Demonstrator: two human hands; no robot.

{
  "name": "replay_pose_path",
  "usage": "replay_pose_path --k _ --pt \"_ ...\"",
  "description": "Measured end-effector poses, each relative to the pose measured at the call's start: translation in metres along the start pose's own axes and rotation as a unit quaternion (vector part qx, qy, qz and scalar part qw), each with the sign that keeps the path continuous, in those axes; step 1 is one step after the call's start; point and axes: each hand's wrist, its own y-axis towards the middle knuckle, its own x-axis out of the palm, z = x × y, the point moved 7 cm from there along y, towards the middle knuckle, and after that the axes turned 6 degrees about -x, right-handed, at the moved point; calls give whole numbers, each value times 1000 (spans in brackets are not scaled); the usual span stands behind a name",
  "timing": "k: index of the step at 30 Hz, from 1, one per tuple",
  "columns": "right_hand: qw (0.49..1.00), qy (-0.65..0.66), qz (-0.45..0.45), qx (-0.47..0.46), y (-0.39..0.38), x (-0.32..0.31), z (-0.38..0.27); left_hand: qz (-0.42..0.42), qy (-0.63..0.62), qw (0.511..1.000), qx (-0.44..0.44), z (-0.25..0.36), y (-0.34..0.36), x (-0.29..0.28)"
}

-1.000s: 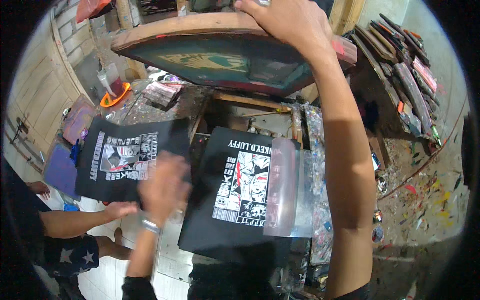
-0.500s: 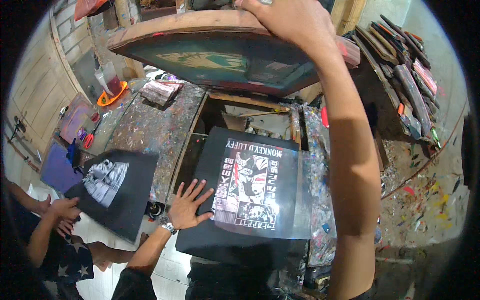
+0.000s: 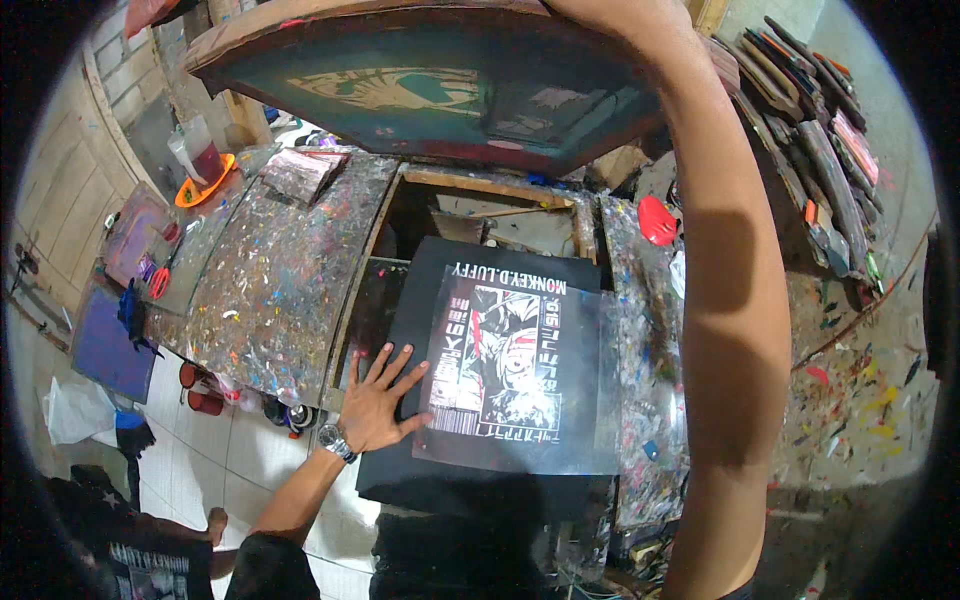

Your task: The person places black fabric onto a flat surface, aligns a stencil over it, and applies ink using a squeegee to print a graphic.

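My left hand (image 3: 382,405) lies flat with fingers spread on a black fabric piece (image 3: 425,262), at its left edge. A clear plastic sheet (image 3: 600,400) rests over the fabric, just beside my fingers. Under or on that sheet shows a white, black and red printed design (image 3: 508,360). Up at the top edge, my right hand (image 3: 620,15) grips the wooden rim of a screen printing frame (image 3: 400,100); its fingertips are cut off by the picture's edge. The frame is tilted up above the table's far side, its mesh underside facing me.
Around the fabric stretches a paint-spattered worktable (image 3: 280,250). A jug (image 3: 200,155) in an orange tray (image 3: 207,180), a folded stack (image 3: 303,172) and red scissors (image 3: 158,283) lie left. Squeegees (image 3: 830,150) lean at right. Another person (image 3: 100,510) is at lower left.
The other person's black printed panel has left its place beside the table. My view has shifted slightly, with the screen frame higher in the picture. My left hand stays on the fabric.
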Motion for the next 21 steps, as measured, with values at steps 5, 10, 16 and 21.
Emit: replay_pose_path --k 5,10,16,21 --pt "999 25 7 -20 0 0 5 20 -12 1000 2 -1 -9 -5" --pt "998 -4 -32 -54 7 6 4 9 -18 1000 7 -3 -7 -3" --pt "1000 1 -11 -30 6 4 1 10 -17 1000 0 -5 -7 -3" --pt "999 -13 -11 -34 8 3 -2 7 -11 1000 -6 -1 -6 -7"
